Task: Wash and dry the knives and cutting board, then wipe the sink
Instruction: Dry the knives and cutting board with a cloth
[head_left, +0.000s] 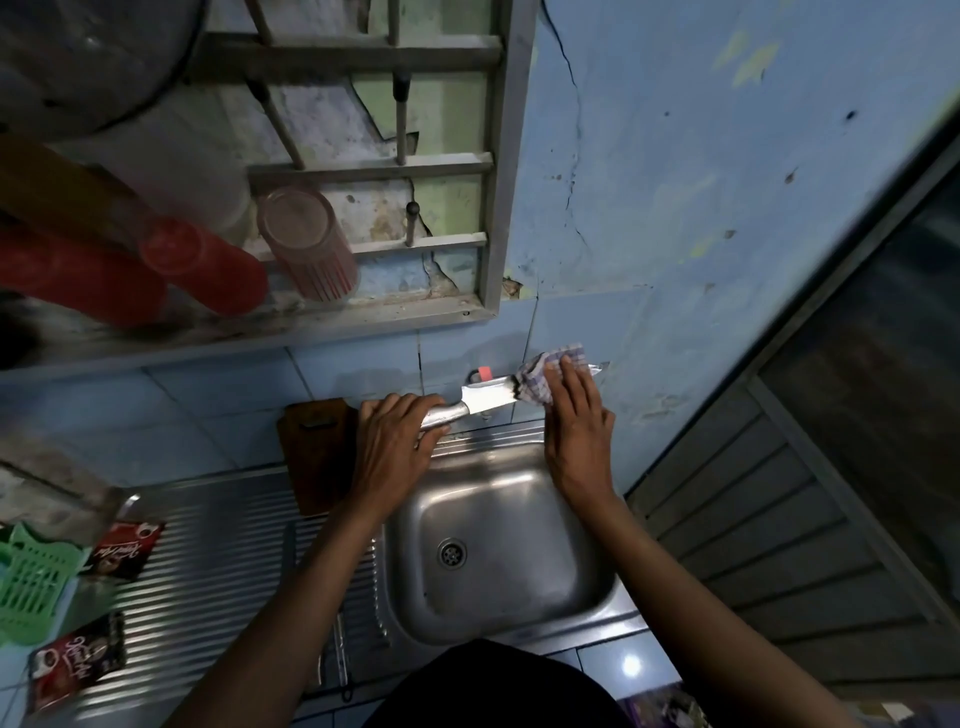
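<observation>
Above the stainless steel sink (519, 525), left hand (397, 441) grips steel-handled knife (470, 402) w/ blade pointing right, long axis approx level; right hand (576, 426) pinches checked cloth (553, 376) round blade tip, so wipe runs along blade.

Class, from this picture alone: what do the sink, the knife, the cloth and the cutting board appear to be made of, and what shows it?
Sink: likely stainless steel, brushed, with soft glare.
Knife: shiny metal blade and, seemingly, a metal handle.
Cloth: woven fabric, checked and creased.
Cutting board: probably wood, dark brown and matt.
</observation>
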